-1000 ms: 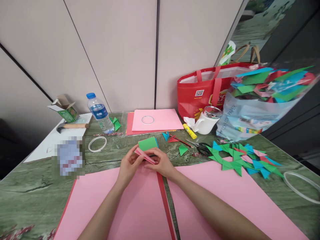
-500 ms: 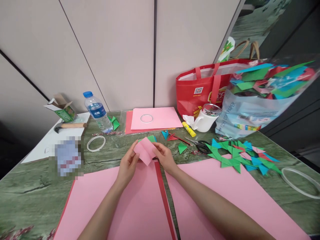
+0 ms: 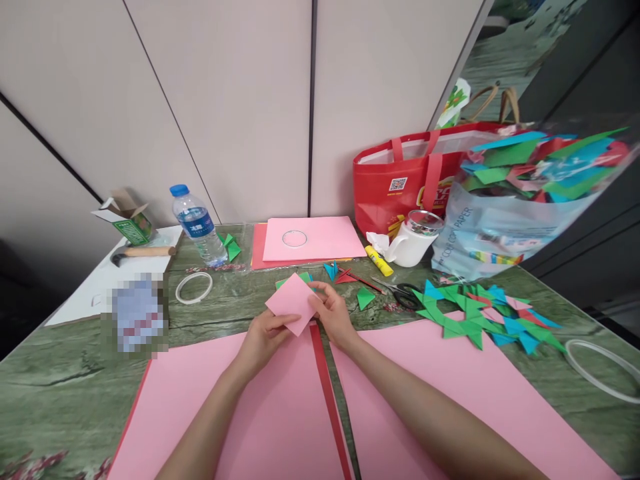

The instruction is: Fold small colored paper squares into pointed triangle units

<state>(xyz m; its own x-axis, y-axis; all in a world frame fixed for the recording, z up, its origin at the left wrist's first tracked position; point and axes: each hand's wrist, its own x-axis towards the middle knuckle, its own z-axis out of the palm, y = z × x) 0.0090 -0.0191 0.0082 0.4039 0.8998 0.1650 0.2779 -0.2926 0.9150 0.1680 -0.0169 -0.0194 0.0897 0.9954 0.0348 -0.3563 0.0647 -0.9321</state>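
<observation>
Hands pinch one pink paper square [image 3: 293, 303]: my left hand [image 3: 263, 337] grips its near corner, right hand [image 3: 333, 313] its right edge, lifted flat for folding, scissors [image 3: 403, 293] well right.

Bottle [image 3: 196, 225] left of mug [image 3: 413, 241], scissors [image 3: 403, 291] in front.

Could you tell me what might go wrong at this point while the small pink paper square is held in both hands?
The small pink paper square is pinched only at its edges by the left hand and right hand, so it might slip or crease unevenly. The black-handled scissors lie open near the right forearm and could possibly be knocked.
</observation>
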